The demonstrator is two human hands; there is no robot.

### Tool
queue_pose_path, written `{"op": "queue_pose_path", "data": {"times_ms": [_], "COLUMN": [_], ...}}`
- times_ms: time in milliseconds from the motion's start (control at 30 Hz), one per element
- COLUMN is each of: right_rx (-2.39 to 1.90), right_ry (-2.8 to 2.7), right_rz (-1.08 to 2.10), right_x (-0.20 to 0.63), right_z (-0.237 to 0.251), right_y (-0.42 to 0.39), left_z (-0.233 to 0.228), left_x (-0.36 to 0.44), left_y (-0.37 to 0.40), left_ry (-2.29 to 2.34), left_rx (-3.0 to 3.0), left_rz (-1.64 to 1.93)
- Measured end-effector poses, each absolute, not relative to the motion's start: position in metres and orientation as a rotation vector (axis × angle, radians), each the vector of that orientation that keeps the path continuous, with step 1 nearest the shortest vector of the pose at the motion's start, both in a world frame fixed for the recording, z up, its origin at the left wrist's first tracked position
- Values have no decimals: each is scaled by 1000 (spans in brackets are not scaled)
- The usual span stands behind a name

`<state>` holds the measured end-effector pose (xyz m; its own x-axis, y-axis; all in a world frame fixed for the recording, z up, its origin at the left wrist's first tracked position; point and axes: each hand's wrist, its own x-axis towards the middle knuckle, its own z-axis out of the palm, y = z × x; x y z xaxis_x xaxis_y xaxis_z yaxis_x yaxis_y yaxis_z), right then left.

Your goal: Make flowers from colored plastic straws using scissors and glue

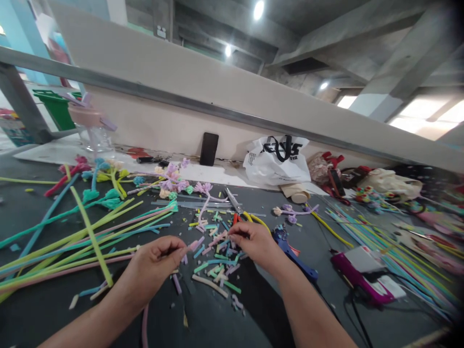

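My left hand (157,261) pinches a short lilac piece of fuzzy chenille stem (196,243) between thumb and forefinger, above the dark table. Across from it, my right hand (255,244) has its thumb and forefinger closed at the end of a pink stem piece (217,239); whether they grip it I cannot make out. Below and between both hands lies a scatter of cut stem pieces (219,263) in green, lilac, blue and cream. Just beyond my right hand are scissors (232,199) and a yellow-handled tool (258,220), partly hidden by the hand.
Long stems (90,232) lie at left, finished-looking fuzzy flowers (172,179) behind. A blue corded tool (295,253) and a magenta device with cables (362,278) sit at right. A phone (209,149), white bag (277,162) and clear cup (93,130) stand along the back panel.
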<state>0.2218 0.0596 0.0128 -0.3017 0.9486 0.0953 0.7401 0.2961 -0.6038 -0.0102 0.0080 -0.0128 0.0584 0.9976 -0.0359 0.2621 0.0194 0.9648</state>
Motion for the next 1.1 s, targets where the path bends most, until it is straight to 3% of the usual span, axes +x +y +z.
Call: {"op": "queue_pose_path", "data": {"times_ms": [233,467,600,1100], "right_rx": [-1095,-1222,-1236,-1048], "right_ry": [-2441,-2803,-2826,-1583], "right_rz": [950,513,448,1543], "right_x": [237,229,223,202], "right_z": [47,39,33,36], "right_y": [44,31,32,30], "left_z": [-12,-12,-13,-8], "left_x": [-9,-10,-9,-2], "left_y": [8,7,7,1], "left_ry": [1349,1337,1352,1157], "left_rx": [1354,1371,1381,1344], "left_rz": [992,973,978,876]}}
